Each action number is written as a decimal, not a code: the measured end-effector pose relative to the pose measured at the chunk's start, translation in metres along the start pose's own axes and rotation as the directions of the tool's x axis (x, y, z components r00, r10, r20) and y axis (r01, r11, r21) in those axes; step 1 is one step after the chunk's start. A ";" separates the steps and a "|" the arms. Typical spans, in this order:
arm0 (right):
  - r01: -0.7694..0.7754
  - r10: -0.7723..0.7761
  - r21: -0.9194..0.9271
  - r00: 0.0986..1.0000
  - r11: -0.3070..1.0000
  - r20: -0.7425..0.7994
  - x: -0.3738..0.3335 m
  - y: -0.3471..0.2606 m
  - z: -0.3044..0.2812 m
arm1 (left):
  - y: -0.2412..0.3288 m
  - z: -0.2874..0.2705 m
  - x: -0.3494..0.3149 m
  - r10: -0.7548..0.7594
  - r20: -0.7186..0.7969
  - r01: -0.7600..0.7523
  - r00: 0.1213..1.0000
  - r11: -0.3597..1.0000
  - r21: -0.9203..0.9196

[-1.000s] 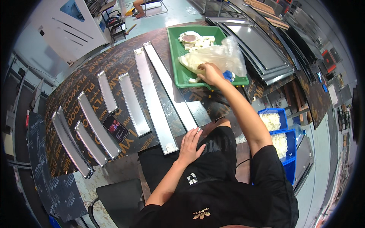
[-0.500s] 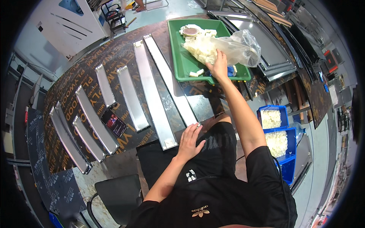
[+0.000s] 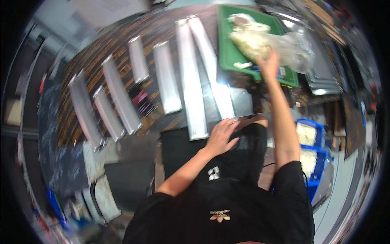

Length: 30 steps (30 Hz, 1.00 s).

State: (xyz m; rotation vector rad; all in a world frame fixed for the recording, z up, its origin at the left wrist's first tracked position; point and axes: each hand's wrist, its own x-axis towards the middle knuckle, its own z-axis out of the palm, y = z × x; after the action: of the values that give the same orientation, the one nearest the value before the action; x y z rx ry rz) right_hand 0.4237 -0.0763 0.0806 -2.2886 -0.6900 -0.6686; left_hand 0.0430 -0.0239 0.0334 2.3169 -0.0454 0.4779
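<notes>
My right hand (image 3: 268, 64) reaches up to the green tray (image 3: 227, 57) and grips the edge of a clear plastic bag (image 3: 294, 49) holding pale white pieces. More white pieces (image 3: 248, 30) lie piled in the tray. My left hand (image 3: 221, 136) rests flat, fingers apart, on the table edge at the near end of a long silver metal strip (image 3: 215, 77). The picture is motion-blurred.
Several silver metal strips of different lengths (image 3: 164, 77) lie side by side on the dark patterned table (image 3: 118, 53). Stacked metal trays (image 3: 325, 81) sit right of the green tray. Blue bins (image 3: 310, 134) with white pieces stand low at my right.
My right hand has lifted the plastic bag and carried it over the tray's right side. The view has swung and blurred. My left hand stays at the table edge.
</notes>
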 end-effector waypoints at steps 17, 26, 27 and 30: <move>0.115 -0.040 0.339 0.975 0.934 -0.221 -0.148 -0.096 -0.079 | 0.001 -0.003 -0.012 0.056 -0.059 -0.053 0.997 0.998 0.043; -0.209 0.267 0.504 0.963 0.838 -0.046 -0.265 -0.108 -0.105 | 0.020 0.006 -0.003 0.095 -0.021 -0.089 0.995 0.978 0.188; -0.216 0.269 0.517 0.963 0.828 -0.029 -0.262 -0.105 -0.103 | 0.022 0.008 -0.002 0.086 -0.009 -0.082 0.996 0.971 0.225; -0.301 0.357 0.582 0.934 0.755 0.020 -0.256 -0.098 -0.096 | 0.027 0.011 0.000 0.075 -0.012 -0.069 0.997 0.964 0.258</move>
State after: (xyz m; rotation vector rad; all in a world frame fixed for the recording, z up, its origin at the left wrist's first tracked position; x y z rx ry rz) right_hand 0.1492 -0.1542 0.0289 -1.7283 -0.3551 -0.3267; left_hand 0.0418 -0.0508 0.0449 2.5717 -0.0603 0.5747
